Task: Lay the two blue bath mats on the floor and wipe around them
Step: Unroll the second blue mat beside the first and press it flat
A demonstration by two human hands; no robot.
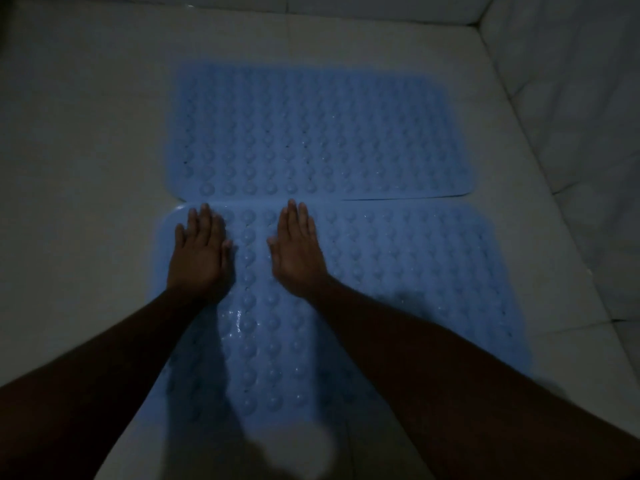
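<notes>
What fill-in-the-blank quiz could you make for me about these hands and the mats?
1. ____ hands press flat on the near mat: the left hand and the right hand.
2. Both that mat and the far mat are coloured ____.
3. The hands hold ____; both lie open.
Missing words: two; blue; nothing.

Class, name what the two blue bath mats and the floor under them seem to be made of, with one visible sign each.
Far bath mat and near bath mat: probably soft rubber or PVC, slightly glossy; moulded rows of round bumps and small glints show. Floor: likely glazed tile, pale and smooth, crossed by joint lines; the dim light leaves it open.
</notes>
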